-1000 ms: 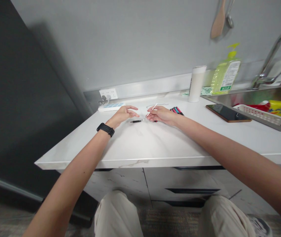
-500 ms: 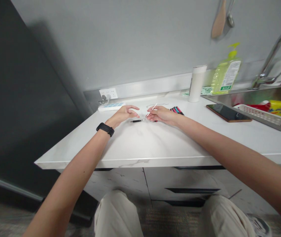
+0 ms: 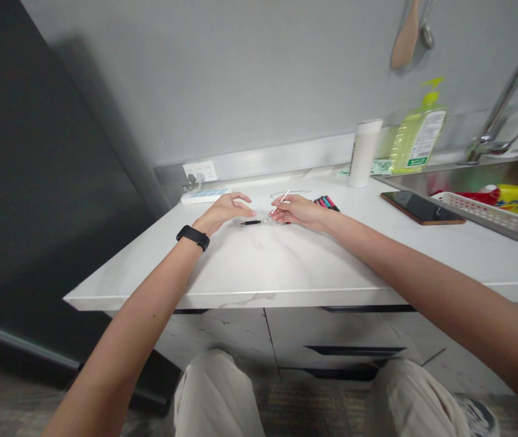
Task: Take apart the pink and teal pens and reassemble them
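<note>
My right hand (image 3: 296, 211) pinches a slim white pen-like stick (image 3: 282, 199), tilted, with its pale tip low near the countertop (image 3: 263, 261). Just left of that tip lies a short black pen-like piece (image 3: 250, 223). My left hand (image 3: 227, 210), with a black watch on its wrist, hovers by the black piece; thumb and fingers are apart and nothing is between them. A small dark and red end (image 3: 287, 223) shows under my right hand, the rest hidden. Behind that hand several coloured pens (image 3: 327, 203) lie side by side, partly covered.
At the back left are a power strip (image 3: 204, 196) and a wall socket (image 3: 200, 172). On the right stand a white cylinder (image 3: 365, 154) and a yellow-green pump bottle (image 3: 419, 136). A phone (image 3: 421, 207) lies beside the sink (image 3: 423, 179).
My left thumb has straightened a little toward the black piece, and the left fingers have shifted slightly left. My right hand keeps the white stick in nearly the same place.
</note>
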The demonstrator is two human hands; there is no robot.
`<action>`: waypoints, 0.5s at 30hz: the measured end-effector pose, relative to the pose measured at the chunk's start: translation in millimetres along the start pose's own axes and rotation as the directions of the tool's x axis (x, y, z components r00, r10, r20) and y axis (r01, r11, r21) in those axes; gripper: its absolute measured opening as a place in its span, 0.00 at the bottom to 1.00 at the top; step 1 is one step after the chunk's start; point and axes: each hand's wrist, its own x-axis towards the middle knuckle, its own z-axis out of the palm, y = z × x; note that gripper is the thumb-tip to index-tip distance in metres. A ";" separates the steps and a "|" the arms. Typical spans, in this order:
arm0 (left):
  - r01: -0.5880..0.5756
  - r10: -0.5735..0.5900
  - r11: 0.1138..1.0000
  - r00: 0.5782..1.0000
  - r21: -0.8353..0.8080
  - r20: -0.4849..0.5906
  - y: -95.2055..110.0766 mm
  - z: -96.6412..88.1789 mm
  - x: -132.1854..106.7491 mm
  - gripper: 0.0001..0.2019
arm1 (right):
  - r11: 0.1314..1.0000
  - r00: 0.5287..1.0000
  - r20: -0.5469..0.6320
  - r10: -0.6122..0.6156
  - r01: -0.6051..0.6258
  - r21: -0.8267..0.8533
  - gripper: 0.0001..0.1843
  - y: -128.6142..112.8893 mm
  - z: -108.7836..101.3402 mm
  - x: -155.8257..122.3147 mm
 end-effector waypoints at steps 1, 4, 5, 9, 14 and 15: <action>0.003 -0.003 1.000 1.000 -0.006 0.010 0.2 0.1 0.1 0.24 | 1.000 1.000 0.003 -0.001 0.001 0.001 0.05 0.3 -0.3 0.3; 0.015 -0.015 1.000 0.999 -0.004 0.047 0.3 -0.4 0.9 0.25 | 1.000 1.000 0.013 -0.003 0.003 -0.001 0.05 1.2 -1.0 1.1; 0.019 -0.019 1.000 0.999 0.006 0.051 0.4 -0.6 1.2 0.26 | 1.000 1.000 0.014 -0.004 0.004 -0.003 0.05 1.5 -1.1 1.4; 0.017 -0.017 0.996 1.000 0.090 -0.004 1.6 -0.9 1.1 0.26 | 1.000 1.000 0.013 -0.008 0.008 -0.005 0.05 3.1 -2.2 3.6; 0.030 -0.016 0.987 0.996 0.155 -0.086 1.3 -0.3 2.8 0.21 | 1.000 0.999 0.036 -0.025 0.025 0.005 0.04 5.5 -3.9 6.9; 0.033 -0.017 0.988 0.995 0.150 -0.103 0.2 -0.6 3.6 0.21 | 1.000 0.999 0.037 -0.025 0.025 0.005 0.04 5.7 -4.0 7.1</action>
